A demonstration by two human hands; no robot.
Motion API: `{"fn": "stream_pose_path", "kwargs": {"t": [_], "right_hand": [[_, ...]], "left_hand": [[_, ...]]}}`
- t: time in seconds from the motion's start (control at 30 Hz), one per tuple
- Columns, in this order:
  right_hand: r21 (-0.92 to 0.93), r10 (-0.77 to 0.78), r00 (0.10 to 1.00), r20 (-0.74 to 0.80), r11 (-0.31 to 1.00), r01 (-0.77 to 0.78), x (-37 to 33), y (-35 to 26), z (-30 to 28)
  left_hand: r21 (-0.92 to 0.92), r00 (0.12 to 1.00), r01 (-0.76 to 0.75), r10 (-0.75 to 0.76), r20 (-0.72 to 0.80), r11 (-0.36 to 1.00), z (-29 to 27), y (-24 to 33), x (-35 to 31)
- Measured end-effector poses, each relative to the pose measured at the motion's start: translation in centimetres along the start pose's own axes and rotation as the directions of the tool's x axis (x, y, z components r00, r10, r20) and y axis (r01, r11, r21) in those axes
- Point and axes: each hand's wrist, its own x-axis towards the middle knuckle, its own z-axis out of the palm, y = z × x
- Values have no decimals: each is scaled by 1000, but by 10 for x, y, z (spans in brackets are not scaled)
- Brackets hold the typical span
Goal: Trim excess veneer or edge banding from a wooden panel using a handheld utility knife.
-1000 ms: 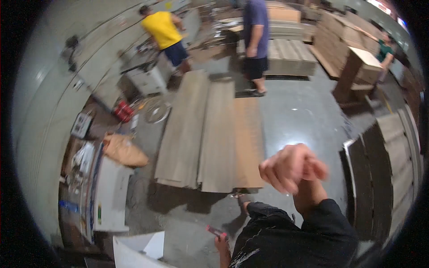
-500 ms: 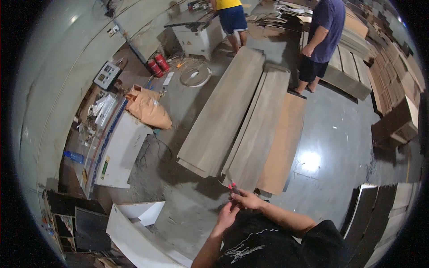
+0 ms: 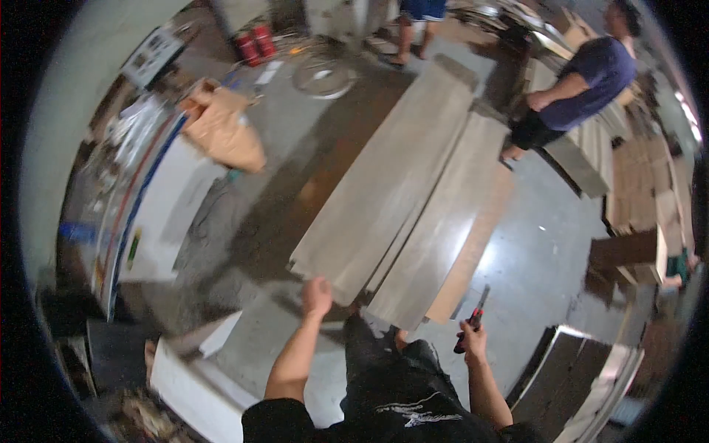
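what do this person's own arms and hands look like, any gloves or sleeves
The left hand and right hand wear no gloves. Short black sleeves leave the forearms uncovered. The black shirt has a white print. No watch shows; blur hides finer detail.

Holding a red-and-black utility knife (image 3: 475,319) in the right hand (image 3: 475,342), pointing its slim, extended grey blade forward and slightly rightward. Holding the left hand (image 3: 317,297) at the near edge of a long grey-brown wood-grain panel (image 3: 391,177), lying flat, slanting away to the upper right; leaving contact unclear.
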Motion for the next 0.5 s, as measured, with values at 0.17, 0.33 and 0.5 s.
{"fn": "stream_pose_path", "kwargs": {"t": [0.17, 0.33, 0.5], "right_hand": [[-114, 61, 997, 52, 992, -55, 6, 17, 97], [-342, 139, 982, 130, 936, -87, 67, 58, 180], [-240, 157, 986, 63, 961, -138, 100, 27, 273]], "left_hand": [[167, 990, -70, 90, -110, 983, -29, -47, 135], [48, 966, 146, -153, 211, 988, -23, -35, 189], [51, 968, 19, -31, 249, 999, -34, -45, 187]]}}
